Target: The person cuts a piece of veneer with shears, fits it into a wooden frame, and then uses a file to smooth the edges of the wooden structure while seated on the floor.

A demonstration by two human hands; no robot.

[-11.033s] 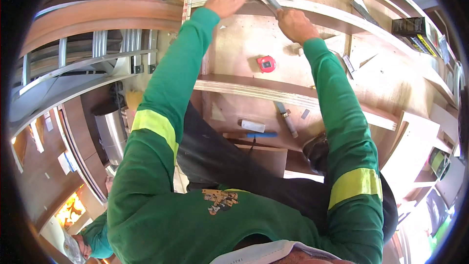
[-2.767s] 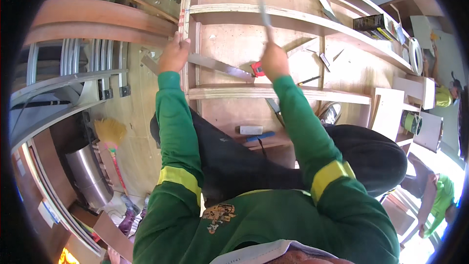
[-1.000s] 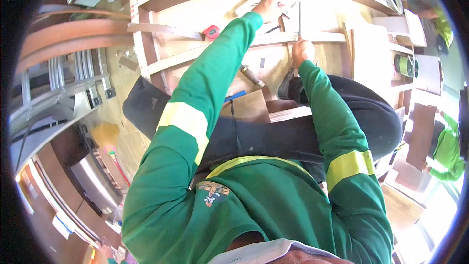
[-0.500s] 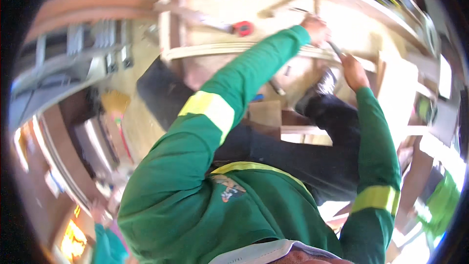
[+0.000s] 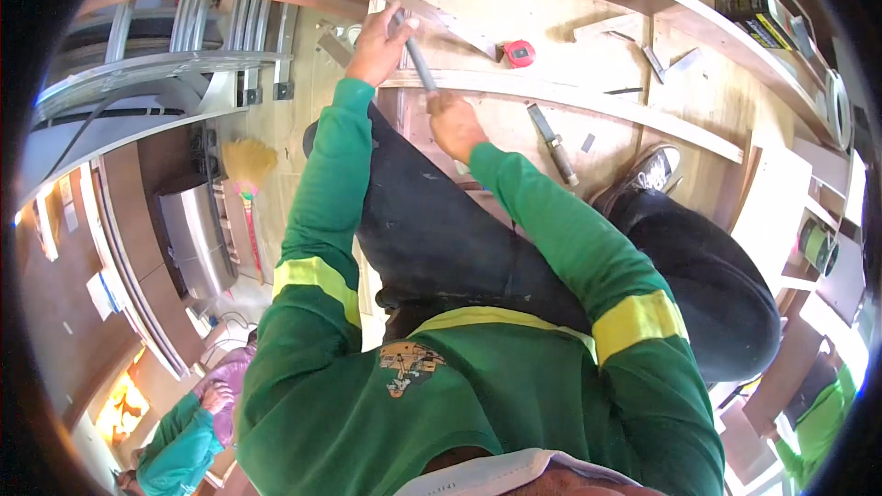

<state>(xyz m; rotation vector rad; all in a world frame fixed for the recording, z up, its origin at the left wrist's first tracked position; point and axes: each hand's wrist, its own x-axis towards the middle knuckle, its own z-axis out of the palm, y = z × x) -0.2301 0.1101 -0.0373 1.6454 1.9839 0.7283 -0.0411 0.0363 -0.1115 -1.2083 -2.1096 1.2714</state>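
A long grey rod-shaped tool [image 5: 422,66] runs between my hands, and its exact kind cannot be made out. My left hand [image 5: 376,48] is closed around its upper end, beside the left post of a wooden frame [image 5: 551,84]. Lower down, my right hand [image 5: 456,127] wraps the other end of the tool, just on the near side of the frame's front rail. A flat tapered metal blade [image 5: 441,18] lies close to my left hand. Its right end is near a red tape measure [image 5: 519,53]. To the right of my right hand, a chisel [image 5: 553,144] lies on the floor.
Metal squares [image 5: 678,65] and a dark box [image 5: 755,18] lie at the right of the frame. A broom [image 5: 249,165] and ladders [image 5: 197,60] are at the left. Another person [image 5: 179,450] is at the lower left; a person in bright green [image 5: 813,427] is at the lower right.
Both hands have moved left with the rod-shaped tool, from the middle of the frame to its left end. My body has turned, and the chisel now shows more fully.
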